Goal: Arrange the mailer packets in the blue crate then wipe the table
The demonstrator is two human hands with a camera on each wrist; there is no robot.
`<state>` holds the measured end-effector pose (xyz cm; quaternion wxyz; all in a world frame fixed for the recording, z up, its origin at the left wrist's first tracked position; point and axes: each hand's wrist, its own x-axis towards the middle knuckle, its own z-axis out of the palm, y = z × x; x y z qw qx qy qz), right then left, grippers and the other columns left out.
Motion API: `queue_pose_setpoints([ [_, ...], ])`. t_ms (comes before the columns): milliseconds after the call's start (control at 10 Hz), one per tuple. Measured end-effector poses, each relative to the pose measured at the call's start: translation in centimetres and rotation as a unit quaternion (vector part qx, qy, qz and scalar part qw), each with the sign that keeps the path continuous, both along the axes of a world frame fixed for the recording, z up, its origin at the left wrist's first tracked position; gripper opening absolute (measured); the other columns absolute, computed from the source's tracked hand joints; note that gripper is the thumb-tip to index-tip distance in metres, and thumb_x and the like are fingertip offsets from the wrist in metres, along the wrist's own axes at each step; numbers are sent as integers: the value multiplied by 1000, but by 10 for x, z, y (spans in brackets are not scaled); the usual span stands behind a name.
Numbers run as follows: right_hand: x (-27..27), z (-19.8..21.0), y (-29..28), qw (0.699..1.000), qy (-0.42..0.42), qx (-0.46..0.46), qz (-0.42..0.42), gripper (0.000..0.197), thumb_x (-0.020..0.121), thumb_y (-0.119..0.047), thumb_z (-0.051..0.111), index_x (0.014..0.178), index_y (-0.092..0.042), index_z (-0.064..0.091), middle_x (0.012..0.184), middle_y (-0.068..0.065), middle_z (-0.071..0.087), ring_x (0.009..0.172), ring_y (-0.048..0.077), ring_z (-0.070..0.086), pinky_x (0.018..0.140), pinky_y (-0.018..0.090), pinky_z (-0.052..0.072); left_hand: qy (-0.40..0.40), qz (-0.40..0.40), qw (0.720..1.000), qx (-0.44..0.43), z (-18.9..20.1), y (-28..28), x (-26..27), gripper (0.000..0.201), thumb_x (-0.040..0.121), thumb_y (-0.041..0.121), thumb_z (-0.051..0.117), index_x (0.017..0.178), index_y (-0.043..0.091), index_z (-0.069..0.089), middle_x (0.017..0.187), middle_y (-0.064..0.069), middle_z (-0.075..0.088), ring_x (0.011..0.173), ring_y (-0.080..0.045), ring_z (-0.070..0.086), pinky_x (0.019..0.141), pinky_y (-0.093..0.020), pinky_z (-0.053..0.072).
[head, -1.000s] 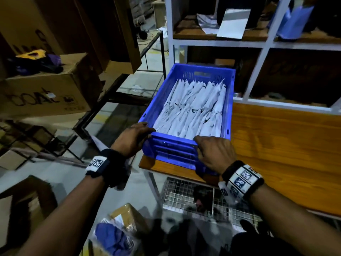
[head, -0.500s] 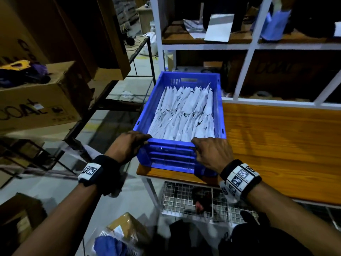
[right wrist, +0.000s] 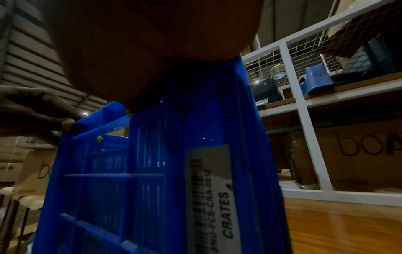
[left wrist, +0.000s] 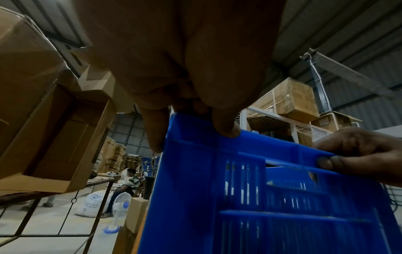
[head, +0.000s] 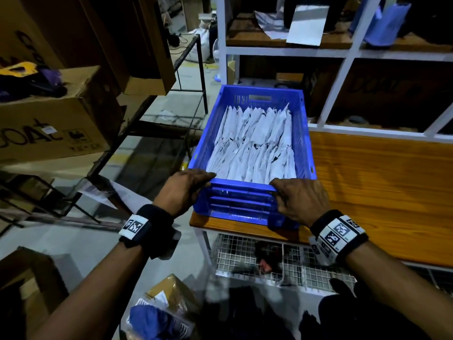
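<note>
The blue crate (head: 304,133) sits at the left end of the wooden table (head: 382,192), filled with several white mailer packets (head: 255,146) standing on edge. My left hand (head: 188,190) grips the crate's near left corner, fingers hooked over the rim (left wrist: 217,125). My right hand (head: 299,197) grips the near right corner of the same rim; its thumb (left wrist: 326,161) shows in the left wrist view. The right wrist view looks up the crate's wall (right wrist: 152,171), where a barcode label (right wrist: 208,197) reads CRATES.
A white-framed shelf unit (head: 343,69) stands behind the table. Cardboard boxes (head: 49,123) sit on a dark rack at the left. A wire basket (head: 274,261) hangs under the table edge. A box and bag (head: 161,307) lie on the floor near my legs.
The crate has turned from slanted to nearly square with the table edge, both hands staying on its near rim. The view has shifted a little.
</note>
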<state>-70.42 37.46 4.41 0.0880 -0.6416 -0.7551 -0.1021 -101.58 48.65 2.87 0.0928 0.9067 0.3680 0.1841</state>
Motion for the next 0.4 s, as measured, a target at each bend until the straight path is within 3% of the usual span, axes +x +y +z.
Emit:
queue_pose_setpoints([
  [100,-1,-1,-2,1000,11,2,-2,10,82,-30,54,77,-21,53,56,-1,56,48,25,57,43,23,34,-3,19,1000,7,-4,-1,0,36,97,24,59,130,16,71,128,-7,72,118,-26,67,97,-35,55],
  [200,1,-5,-4,998,43,52,13,7,86,-30,68,88,-24,66,69,-2,67,62,25,65,48,27,42,9,46,999,-9,-1,-10,6,45,98,38,48,133,18,68,132,-7,70,130,-26,61,100,-51,54],
  [300,8,-8,-11,987,121,91,50,20,92,-39,70,102,-21,72,90,-2,72,82,24,66,62,33,50,-21,62,998,25,6,-23,18,47,95,45,52,130,17,69,125,-6,73,126,-30,63,99,-60,50],
  [400,31,-5,-28,965,193,165,68,24,94,-38,70,102,-16,75,99,1,72,92,27,65,76,40,52,-96,74,990,70,20,-48,54,40,92,40,67,125,16,72,119,-6,74,122,-28,64,103,-48,50],
])
